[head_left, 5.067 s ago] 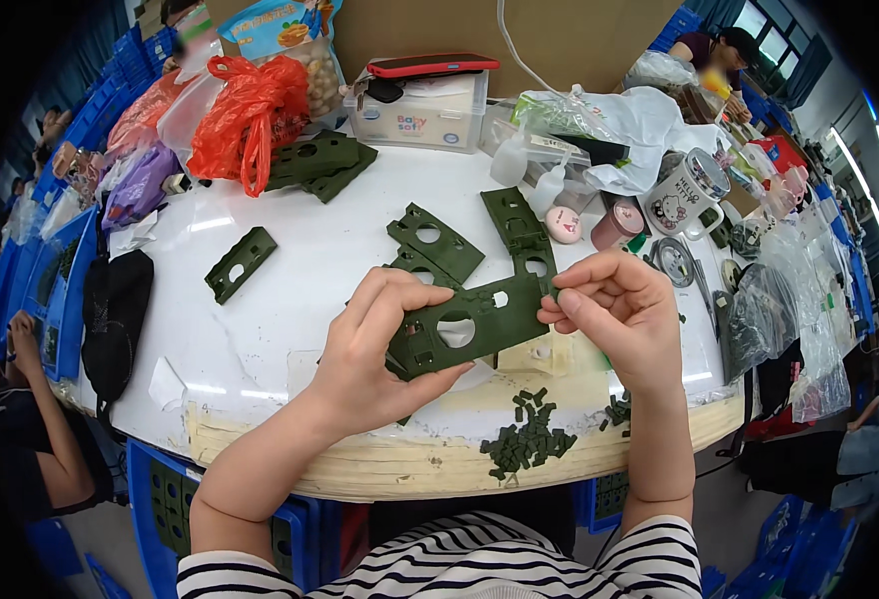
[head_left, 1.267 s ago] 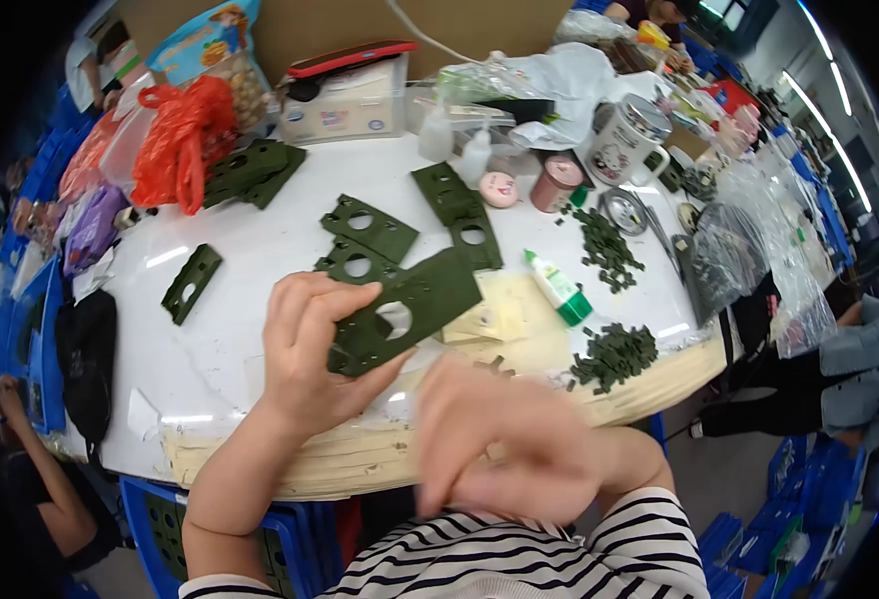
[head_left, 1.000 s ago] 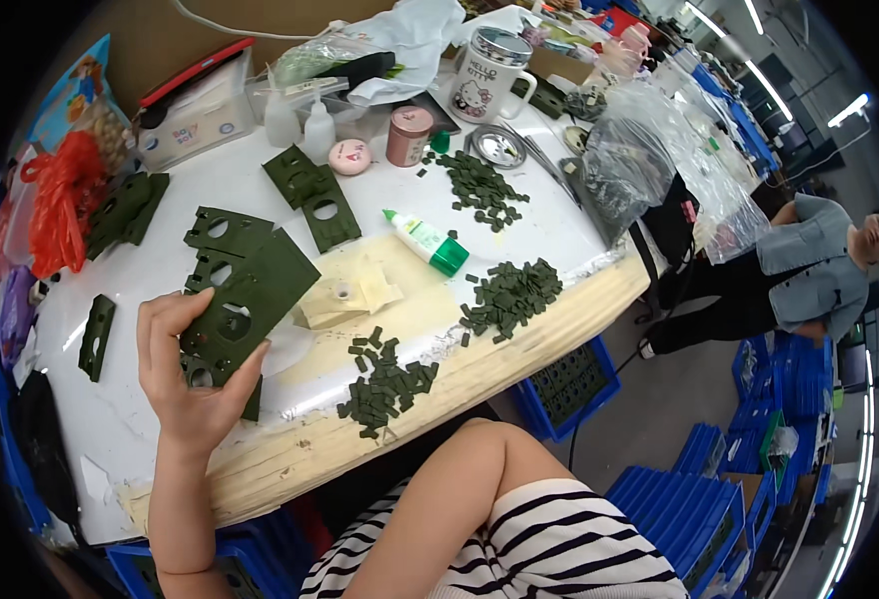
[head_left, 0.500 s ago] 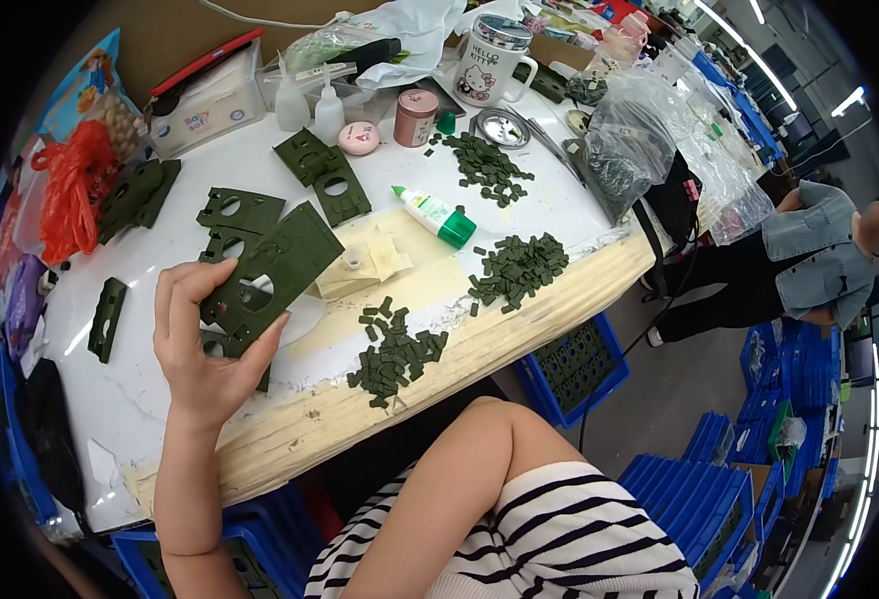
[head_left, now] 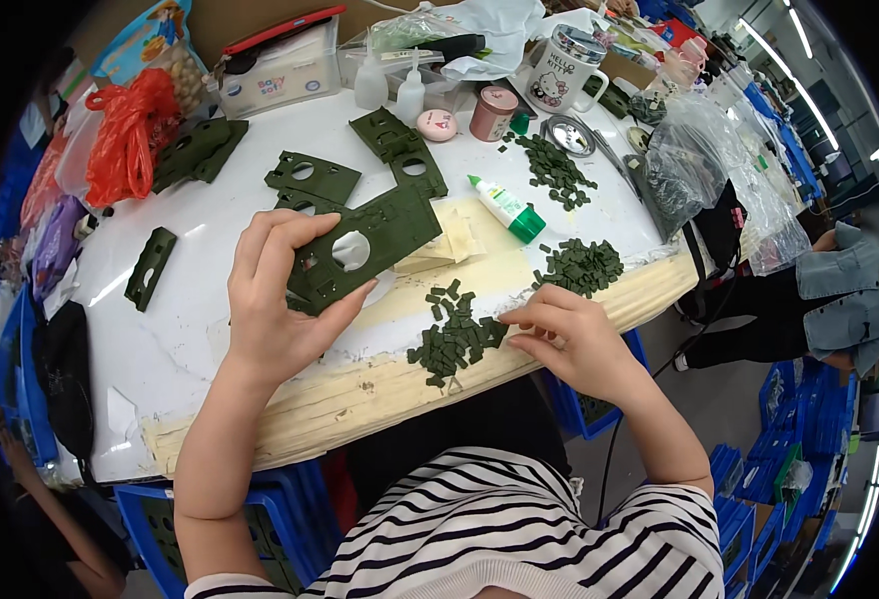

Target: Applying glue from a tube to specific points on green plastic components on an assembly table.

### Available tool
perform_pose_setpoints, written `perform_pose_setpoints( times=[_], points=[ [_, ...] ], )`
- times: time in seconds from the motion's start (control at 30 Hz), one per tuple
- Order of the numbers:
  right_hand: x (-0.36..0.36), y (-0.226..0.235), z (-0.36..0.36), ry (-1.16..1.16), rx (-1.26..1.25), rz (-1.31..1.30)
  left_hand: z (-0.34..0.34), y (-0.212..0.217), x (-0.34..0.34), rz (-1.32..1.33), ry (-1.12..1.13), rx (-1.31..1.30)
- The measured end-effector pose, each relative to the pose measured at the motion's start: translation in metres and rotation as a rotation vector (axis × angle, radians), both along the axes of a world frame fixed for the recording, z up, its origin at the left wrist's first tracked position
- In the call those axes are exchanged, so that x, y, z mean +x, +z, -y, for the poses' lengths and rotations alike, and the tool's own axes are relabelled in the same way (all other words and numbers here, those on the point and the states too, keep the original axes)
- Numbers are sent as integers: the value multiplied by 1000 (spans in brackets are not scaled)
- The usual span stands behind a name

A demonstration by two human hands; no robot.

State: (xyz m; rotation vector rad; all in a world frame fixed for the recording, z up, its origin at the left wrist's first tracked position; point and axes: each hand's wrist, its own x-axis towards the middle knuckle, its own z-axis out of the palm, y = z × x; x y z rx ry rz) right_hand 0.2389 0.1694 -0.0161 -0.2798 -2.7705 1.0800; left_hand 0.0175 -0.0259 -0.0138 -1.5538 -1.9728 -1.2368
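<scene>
My left hand (head_left: 278, 290) grips a dark green plastic plate (head_left: 384, 235) by its near end, raised and tilted above the table. The plate looks like a model vehicle's hull part, with a large round hole. At the right edge of a pile of small dark green plastic pieces (head_left: 449, 339), my right hand (head_left: 579, 339) curls in a loose pinch; what its fingertips hold, if anything, is too small to make out. Beyond it sits a second pile of such pieces (head_left: 581, 268). A white glue bottle with a green cap (head_left: 506, 210) lies on the table beyond the plate.
More green plates (head_left: 399, 150) lie farther back, and a narrow green part (head_left: 150, 268) is at left. A third pile of pieces (head_left: 556, 170), a pink tin (head_left: 493, 112) and a lidded mug (head_left: 564, 72) stand behind. Blue crates (head_left: 599, 414) are below the table; a person (head_left: 839, 295) stands at right.
My right hand has come into view from the right and reached the nearest pile. My left hand still holds the green plate. The whole view has shifted.
</scene>
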Motion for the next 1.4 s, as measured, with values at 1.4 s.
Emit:
perform_pose_setpoints(
  times=[1.4],
  points=[
    [-9, -4, -16, 274, 518, -67, 3, 0, -4, -34, -30, -9]
  ],
)
